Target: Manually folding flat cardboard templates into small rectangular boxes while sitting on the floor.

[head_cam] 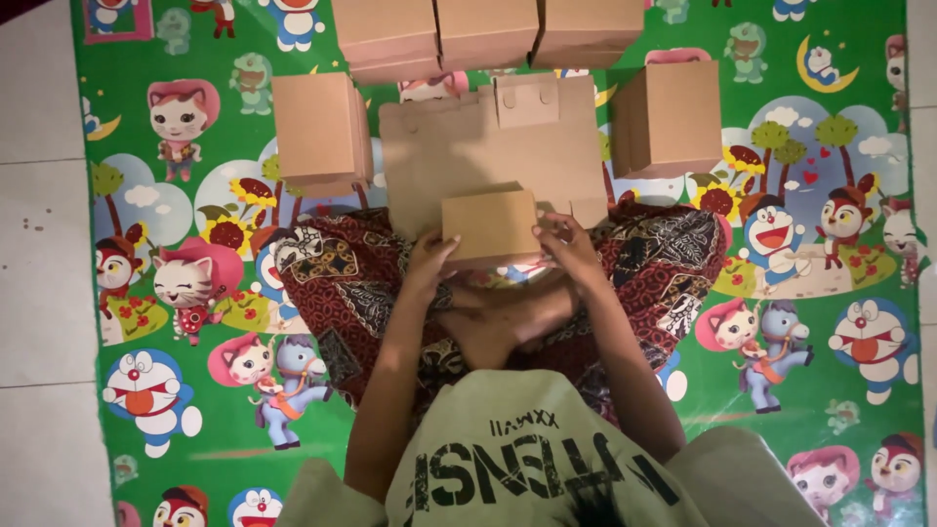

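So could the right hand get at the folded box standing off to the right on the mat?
Probably yes. The right hand is busy pinching the small cardboard box, but nothing lies between it and the folded box on the mat.

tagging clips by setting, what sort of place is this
Probably a home floor used as a workspace, not a workshop. A bright cartoon play mat covers pale floor tiles, the person sits cross-legged on it, and both hands hold a small cardboard box, with folded boxes around.
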